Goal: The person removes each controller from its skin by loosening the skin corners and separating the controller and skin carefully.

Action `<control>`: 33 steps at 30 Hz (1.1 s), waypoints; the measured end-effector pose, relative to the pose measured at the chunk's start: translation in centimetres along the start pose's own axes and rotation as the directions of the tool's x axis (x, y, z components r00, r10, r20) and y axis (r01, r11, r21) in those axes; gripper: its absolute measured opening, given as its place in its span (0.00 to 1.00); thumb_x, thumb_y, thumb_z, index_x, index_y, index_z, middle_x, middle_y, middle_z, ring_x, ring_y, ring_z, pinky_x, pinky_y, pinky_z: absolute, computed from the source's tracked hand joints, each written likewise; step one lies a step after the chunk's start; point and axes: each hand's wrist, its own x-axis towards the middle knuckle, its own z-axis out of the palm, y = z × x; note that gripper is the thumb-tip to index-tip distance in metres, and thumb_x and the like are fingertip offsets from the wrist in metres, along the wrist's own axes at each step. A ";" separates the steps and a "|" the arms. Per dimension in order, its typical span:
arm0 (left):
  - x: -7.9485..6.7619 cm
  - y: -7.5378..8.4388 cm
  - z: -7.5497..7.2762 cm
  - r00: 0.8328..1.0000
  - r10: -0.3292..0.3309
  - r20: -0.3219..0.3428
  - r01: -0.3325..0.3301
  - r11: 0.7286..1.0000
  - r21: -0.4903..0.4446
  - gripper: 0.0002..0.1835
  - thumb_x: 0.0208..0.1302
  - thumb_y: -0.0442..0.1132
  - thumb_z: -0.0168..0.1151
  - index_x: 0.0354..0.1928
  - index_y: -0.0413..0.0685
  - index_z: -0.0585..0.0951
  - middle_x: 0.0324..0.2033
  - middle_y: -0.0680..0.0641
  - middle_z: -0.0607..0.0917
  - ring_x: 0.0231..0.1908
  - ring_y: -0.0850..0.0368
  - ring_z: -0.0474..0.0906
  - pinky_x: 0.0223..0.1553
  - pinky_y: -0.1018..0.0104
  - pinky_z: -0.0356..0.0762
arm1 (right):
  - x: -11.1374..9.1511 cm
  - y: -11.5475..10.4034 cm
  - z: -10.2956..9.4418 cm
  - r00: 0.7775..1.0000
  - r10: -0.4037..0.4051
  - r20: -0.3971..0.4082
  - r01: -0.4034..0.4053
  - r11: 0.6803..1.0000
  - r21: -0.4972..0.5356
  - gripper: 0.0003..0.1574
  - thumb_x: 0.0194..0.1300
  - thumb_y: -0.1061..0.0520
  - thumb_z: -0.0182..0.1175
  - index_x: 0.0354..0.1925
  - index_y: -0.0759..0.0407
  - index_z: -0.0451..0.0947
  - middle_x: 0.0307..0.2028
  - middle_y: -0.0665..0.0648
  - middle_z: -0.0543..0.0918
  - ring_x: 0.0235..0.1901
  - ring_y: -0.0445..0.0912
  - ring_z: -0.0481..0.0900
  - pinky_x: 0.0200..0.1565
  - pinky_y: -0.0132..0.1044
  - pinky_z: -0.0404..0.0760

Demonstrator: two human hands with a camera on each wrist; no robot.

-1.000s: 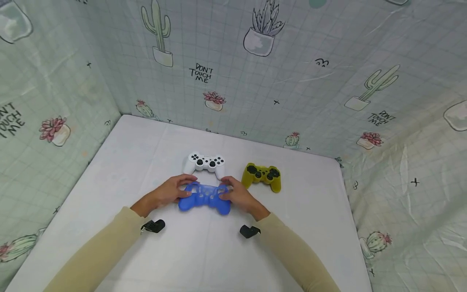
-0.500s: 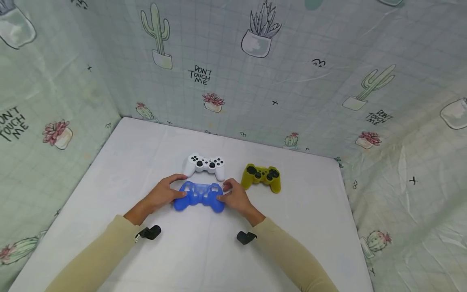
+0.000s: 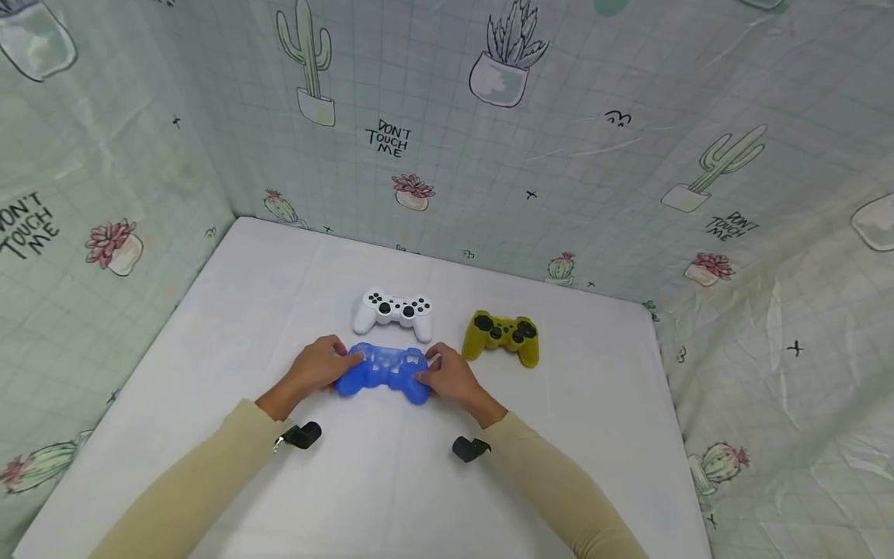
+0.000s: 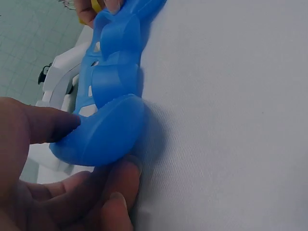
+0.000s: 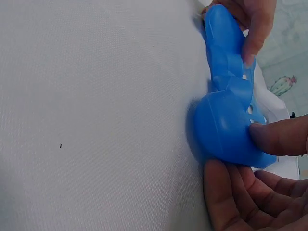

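A blue silicone controller cover [image 3: 384, 369] with cut-out holes lies low over the white table, held at both ends. My left hand [image 3: 317, 365] pinches its left end, thumb on top and fingers beneath, as the left wrist view shows on the blue cover [image 4: 110, 130]. At the other end my right hand [image 3: 454, 376] grips it the same way; the right wrist view has the thumb on the blue cover [image 5: 226, 130] and the fingers curled under its edge. Just behind it rests a white game controller [image 3: 394, 312] with black buttons and sticks.
A yellow-green covered game controller [image 3: 501, 336] lies to the right of the white one. The white tabletop [image 3: 391, 481] is bounded at the back and sides by a cactus-print cloth [image 3: 447, 140]. A small black camera [image 3: 303, 435] sits at the left wrist, another camera [image 3: 469, 449] at the right.
Both hands have shifted the blue cover slightly leftward and kept their hold on its ends. The left thumb has moved up toward the cover's upper left. The two controllers have stayed put.
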 end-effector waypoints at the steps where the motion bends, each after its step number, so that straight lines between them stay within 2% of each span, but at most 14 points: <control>1: 0.1 0.2 0.1 1.000 0.004 -0.004 -0.004 1.000 0.028 0.25 0.69 0.54 0.63 0.48 0.35 0.78 0.31 0.42 0.82 0.27 0.52 0.79 0.27 0.65 0.73 | 0.0 0.0 0.0 1.000 -0.004 0.002 0.004 1.000 -0.002 0.23 0.68 0.55 0.70 0.57 0.59 0.75 0.35 0.57 0.82 0.29 0.46 0.80 0.34 0.35 0.80; 4: 0.5 0.7 0.4 1.000 -0.002 -0.003 0.002 0.996 0.093 0.19 0.65 0.51 0.65 0.35 0.39 0.77 0.26 0.45 0.79 0.26 0.53 0.76 0.25 0.65 0.69 | 0.0 0.0 0.0 1.000 -0.009 0.017 0.009 1.000 0.000 0.23 0.67 0.57 0.70 0.57 0.59 0.75 0.34 0.57 0.81 0.29 0.46 0.79 0.33 0.35 0.79; 7: 0.7 1.0 0.6 1.000 0.007 -0.017 -0.005 0.993 0.117 0.17 0.62 0.48 0.66 0.24 0.46 0.74 0.19 0.50 0.73 0.21 0.55 0.72 0.22 0.66 0.64 | -0.1 0.0 0.0 1.000 -0.019 0.023 0.019 1.000 0.013 0.22 0.66 0.59 0.70 0.56 0.59 0.75 0.33 0.56 0.80 0.28 0.46 0.78 0.33 0.35 0.78; 11: 1.1 0.6 0.9 0.993 0.073 -0.088 -0.067 0.996 0.060 0.20 0.66 0.44 0.64 0.19 0.50 0.68 0.15 0.54 0.66 0.19 0.58 0.66 0.21 0.67 0.59 | 0.0 0.2 0.1 0.999 -0.039 -0.008 0.039 0.998 0.046 0.22 0.66 0.61 0.70 0.55 0.58 0.74 0.31 0.54 0.77 0.28 0.46 0.76 0.32 0.34 0.77; 14: 1.3 0.1 0.6 0.992 0.079 -0.099 -0.085 0.994 -0.063 0.18 0.71 0.44 0.62 0.23 0.47 0.71 0.18 0.53 0.67 0.24 0.56 0.67 0.25 0.67 0.62 | 0.1 0.4 0.1 0.998 -0.047 -0.045 0.052 0.993 0.108 0.23 0.67 0.61 0.70 0.56 0.58 0.73 0.31 0.54 0.76 0.28 0.46 0.75 0.33 0.34 0.77; 17: 1.2 -0.2 -0.1 0.997 0.061 -0.039 -0.067 0.981 -0.184 0.18 0.73 0.48 0.63 0.35 0.39 0.78 0.27 0.48 0.75 0.32 0.53 0.72 0.31 0.66 0.68 | 0.1 0.6 0.2 0.997 -0.043 -0.069 0.055 0.982 0.183 0.25 0.67 0.61 0.71 0.58 0.57 0.73 0.32 0.54 0.78 0.29 0.46 0.76 0.33 0.33 0.80; 20: 0.7 -0.3 -0.8 0.999 0.038 0.023 -0.032 0.974 -0.222 0.22 0.71 0.50 0.66 0.48 0.33 0.79 0.35 0.44 0.79 0.36 0.52 0.77 0.34 0.66 0.75 | 0.1 0.8 0.3 0.997 -0.036 -0.063 0.050 0.969 0.242 0.26 0.66 0.60 0.71 0.59 0.58 0.72 0.34 0.55 0.80 0.29 0.46 0.79 0.33 0.34 0.85; 23: 0.1 -0.2 -1.3 0.999 0.024 0.041 -0.017 0.989 -0.149 0.23 0.70 0.49 0.68 0.49 0.32 0.78 0.33 0.44 0.81 0.31 0.54 0.80 0.30 0.67 0.77 | 0.2 0.9 0.4 0.999 -0.033 -0.041 0.043 0.962 0.269 0.26 0.66 0.61 0.71 0.59 0.59 0.72 0.35 0.57 0.82 0.30 0.46 0.82 0.33 0.36 0.87; 28: -0.6 0.1 -1.3 1.000 0.013 0.015 -0.014 0.998 0.060 0.20 0.67 0.51 0.70 0.35 0.39 0.79 0.20 0.48 0.80 0.20 0.56 0.80 0.24 0.68 0.73 | 0.1 0.7 0.4 0.999 -0.037 -0.022 0.042 0.968 0.249 0.26 0.67 0.62 0.70 0.58 0.61 0.72 0.36 0.60 0.83 0.28 0.46 0.84 0.32 0.37 0.88; 31: -0.8 0.0 -1.3 1.000 0.002 0.015 -0.004 0.994 0.112 0.22 0.65 0.53 0.72 0.32 0.41 0.77 0.19 0.49 0.79 0.19 0.57 0.79 0.24 0.67 0.72 | 0.1 0.6 0.4 1.000 -0.026 -0.010 0.028 0.977 0.213 0.25 0.67 0.60 0.70 0.58 0.61 0.72 0.37 0.60 0.83 0.27 0.46 0.85 0.32 0.36 0.88; 33: -1.0 -0.1 -1.4 1.000 0.000 0.021 -0.002 0.995 0.103 0.23 0.64 0.53 0.73 0.33 0.41 0.76 0.19 0.49 0.79 0.20 0.56 0.80 0.24 0.67 0.72 | 0.1 0.6 0.4 1.000 -0.020 -0.002 0.020 0.980 0.196 0.25 0.68 0.59 0.70 0.58 0.61 0.73 0.38 0.59 0.83 0.27 0.46 0.85 0.33 0.36 0.88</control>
